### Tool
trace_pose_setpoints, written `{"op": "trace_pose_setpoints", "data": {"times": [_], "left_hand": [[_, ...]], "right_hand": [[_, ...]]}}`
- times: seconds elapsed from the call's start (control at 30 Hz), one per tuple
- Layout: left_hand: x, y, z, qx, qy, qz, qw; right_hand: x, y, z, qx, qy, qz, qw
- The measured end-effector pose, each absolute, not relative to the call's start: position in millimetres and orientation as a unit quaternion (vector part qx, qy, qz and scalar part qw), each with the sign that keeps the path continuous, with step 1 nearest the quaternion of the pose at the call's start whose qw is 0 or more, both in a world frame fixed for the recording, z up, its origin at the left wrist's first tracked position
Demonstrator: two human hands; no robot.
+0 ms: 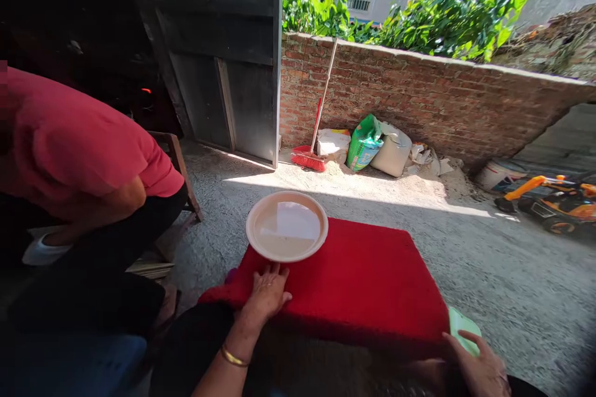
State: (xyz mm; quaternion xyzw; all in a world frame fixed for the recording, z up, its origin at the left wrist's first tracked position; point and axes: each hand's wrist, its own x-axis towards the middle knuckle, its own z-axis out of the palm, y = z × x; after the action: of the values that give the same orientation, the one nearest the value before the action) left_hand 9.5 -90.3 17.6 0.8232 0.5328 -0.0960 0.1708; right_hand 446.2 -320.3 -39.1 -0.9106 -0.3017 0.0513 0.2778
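Note:
My left hand (270, 290) lies palm down with its fingers outstretched on a red cloth (367, 273) that covers a low table. Just beyond its fingertips stands a round pale basin (321, 223) holding water or a clear liquid, with bright reflections on the surface. At the cloth's near right corner, my right hand (484, 365) is bent around a light green plastic piece (460, 321). Its thumb and fingers are at the near edge of that piece, whose lower part is hidden by the hand. A gold bangle circles my left wrist.
A person in a red shirt (84, 136) sits bent over at the left. Behind are a dark metal door (218, 43), a broom (310, 158), a green sack (365, 142) and a pale sack (393, 149) against a brick wall (419, 93). An orange toy digger (559, 201) stands at right.

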Motion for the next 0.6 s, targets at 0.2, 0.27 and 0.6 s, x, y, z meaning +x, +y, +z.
{"op": "trace_pose_setpoints", "data": {"times": [0.2,0.27,0.6], "left_hand": [[7.1,-90.1,18.9,0.828,0.529,-0.099,0.159],[6.7,-89.6,19.6,0.829,0.527,-0.105,0.156],[9.0,-88.9,23.5,0.834,0.520,-0.108,0.147]], "right_hand": [[288.7,-291.6,-41.4,-0.790,-0.484,0.182,0.329],[243.9,-283.5,-33.9,-0.686,-0.595,0.306,0.286],[400.2,-322.6,-30.8,-0.895,-0.233,0.039,0.379]]}}
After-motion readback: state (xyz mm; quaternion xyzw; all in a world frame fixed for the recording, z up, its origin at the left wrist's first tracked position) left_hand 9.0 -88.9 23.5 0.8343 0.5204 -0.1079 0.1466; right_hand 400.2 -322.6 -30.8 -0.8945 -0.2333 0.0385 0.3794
